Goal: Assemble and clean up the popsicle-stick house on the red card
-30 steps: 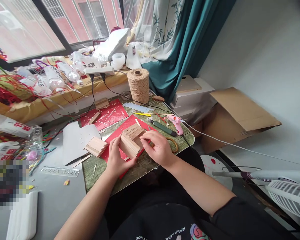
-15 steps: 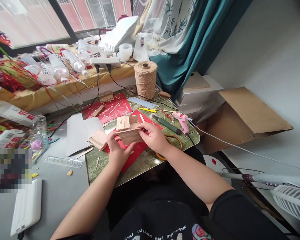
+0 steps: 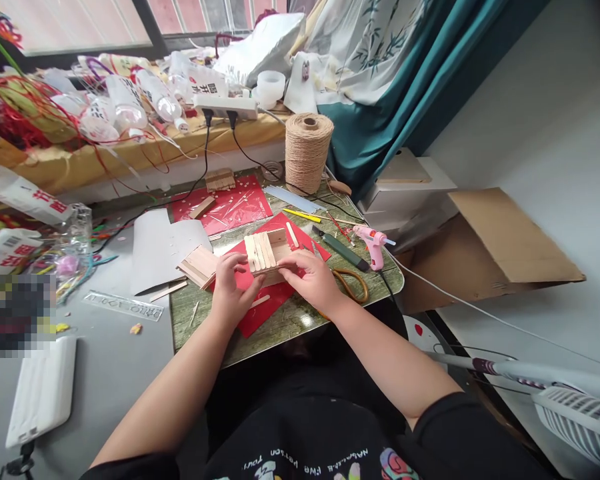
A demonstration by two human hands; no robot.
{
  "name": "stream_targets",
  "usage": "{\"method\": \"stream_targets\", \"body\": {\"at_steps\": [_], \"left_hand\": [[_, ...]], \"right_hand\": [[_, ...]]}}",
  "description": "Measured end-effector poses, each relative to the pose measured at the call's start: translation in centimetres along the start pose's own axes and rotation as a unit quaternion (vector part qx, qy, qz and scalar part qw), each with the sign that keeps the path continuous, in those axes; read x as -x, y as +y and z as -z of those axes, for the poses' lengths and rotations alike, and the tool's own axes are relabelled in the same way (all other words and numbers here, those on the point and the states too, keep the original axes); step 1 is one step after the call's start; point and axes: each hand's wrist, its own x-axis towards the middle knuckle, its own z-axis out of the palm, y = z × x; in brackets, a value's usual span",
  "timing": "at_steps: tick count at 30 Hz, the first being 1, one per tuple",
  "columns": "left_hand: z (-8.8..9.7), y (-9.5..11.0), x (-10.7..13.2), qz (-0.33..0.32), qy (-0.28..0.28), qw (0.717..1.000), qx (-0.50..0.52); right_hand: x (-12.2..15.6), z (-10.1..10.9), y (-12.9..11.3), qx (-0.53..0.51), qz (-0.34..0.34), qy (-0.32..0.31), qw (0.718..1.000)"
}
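Observation:
Between my two hands is a small box of craft sticks, partly covered on its left by a row of sticks and uncovered on its right. My left hand grips its left end, fingers behind and thumb in front. My right hand pinches its near right edge. Below the box lies a red sheet, with loose craft sticks on it. A second craft-stick piece rests just left of my left hand. Scissors with orange handles lie partly hidden beside my right hand.
A pink glue gun and a green utility knife lie to the right. Behind them stand a twine spool and a yellow pen. Grey card is at left; a power strip with cords sits on the cluttered sill.
Both hands have tipped the box, so its top and inside show more and its near side shows less. The head view has shifted slightly.

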Motion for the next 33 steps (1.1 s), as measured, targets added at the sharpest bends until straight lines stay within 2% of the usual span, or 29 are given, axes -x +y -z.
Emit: {"method": "stream_targets", "body": {"at_steps": [3,7,9,16,21,26,33], "left_hand": [[0.8,0.4,-0.5,-0.069,0.001,0.997,-0.044],[1.4,0.3,-1.2,-0.123,-0.071,0.988,-0.053],[1.5,0.1,-1.4,-0.127,-0.091,0.987,-0.037],[1.6,0.3,-1.4,-0.133,-0.092,0.986,-0.048],[1.7,0.1,-1.4,-0.142,-0.091,0.985,-0.026],[1.7,0.2,-1.4,-0.141,-0.1,0.983,-0.056],[1.7,0.7,-1.3,-0.171,-0.1,0.977,-0.083]], "right_hand": [[0.5,0.0,0.4,0.033,0.04,0.007,0.999],[0.8,0.2,0.8,0.065,0.069,0.004,0.995],[0.9,0.2,0.9,0.077,0.078,0.001,0.994],[1.0,0.5,1.1,0.133,0.116,-0.028,0.984],[1.2,0.5,1.6,0.135,0.131,-0.027,0.982],[1.6,0.3,1.9,0.161,0.133,-0.03,0.977],[1.6,0.4,1.4,0.189,0.176,-0.034,0.965]]}}
